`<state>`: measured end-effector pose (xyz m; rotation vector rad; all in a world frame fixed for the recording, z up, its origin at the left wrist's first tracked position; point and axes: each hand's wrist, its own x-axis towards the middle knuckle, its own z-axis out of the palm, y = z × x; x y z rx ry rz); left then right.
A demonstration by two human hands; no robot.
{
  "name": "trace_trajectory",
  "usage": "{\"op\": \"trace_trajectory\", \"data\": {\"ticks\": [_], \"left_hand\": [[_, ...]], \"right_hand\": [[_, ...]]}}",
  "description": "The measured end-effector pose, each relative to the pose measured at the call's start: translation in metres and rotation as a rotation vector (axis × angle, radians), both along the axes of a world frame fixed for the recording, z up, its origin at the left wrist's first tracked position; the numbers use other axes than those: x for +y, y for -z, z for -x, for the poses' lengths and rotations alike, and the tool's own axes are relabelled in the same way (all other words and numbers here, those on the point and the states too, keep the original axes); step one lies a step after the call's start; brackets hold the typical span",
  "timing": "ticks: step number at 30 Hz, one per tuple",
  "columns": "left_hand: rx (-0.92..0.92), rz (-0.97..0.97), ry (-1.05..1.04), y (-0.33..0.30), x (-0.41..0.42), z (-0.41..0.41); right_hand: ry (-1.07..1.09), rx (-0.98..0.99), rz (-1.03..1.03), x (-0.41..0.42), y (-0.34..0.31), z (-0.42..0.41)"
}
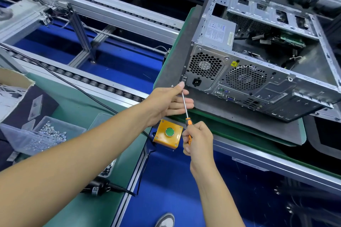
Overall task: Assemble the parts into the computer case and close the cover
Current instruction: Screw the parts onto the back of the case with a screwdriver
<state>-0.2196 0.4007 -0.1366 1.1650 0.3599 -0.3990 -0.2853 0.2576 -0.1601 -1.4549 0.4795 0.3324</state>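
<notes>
An open grey computer case [258, 72] lies on its side on a dark pallet [239, 121], rear panel facing me, with the power supply [217, 31] fitted inside. My right hand [198, 138] grips the orange handle of a screwdriver [185, 107] whose shaft points up toward the case's lower left rear corner. My left hand [166, 101] is at that corner, thumb and fingers pinching the shaft near its tip. The tip itself is hidden behind my fingers.
A yellow box with a green push button [168, 132] sits under my hands. Clear bins of screws [48, 132] stand on the green bench at left. Roller conveyor rails [92, 81] run behind. A black cable and tool [103, 187] lie on the bench.
</notes>
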Motion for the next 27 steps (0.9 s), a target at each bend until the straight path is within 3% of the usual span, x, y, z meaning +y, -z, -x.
{"op": "trace_trajectory", "data": {"ticks": [27], "left_hand": [[-0.015,-0.176,-0.174,0.003,-0.008,-0.033]], "right_hand": [[0.152,0.088,-0.133,0.051,-0.008,-0.019]]}}
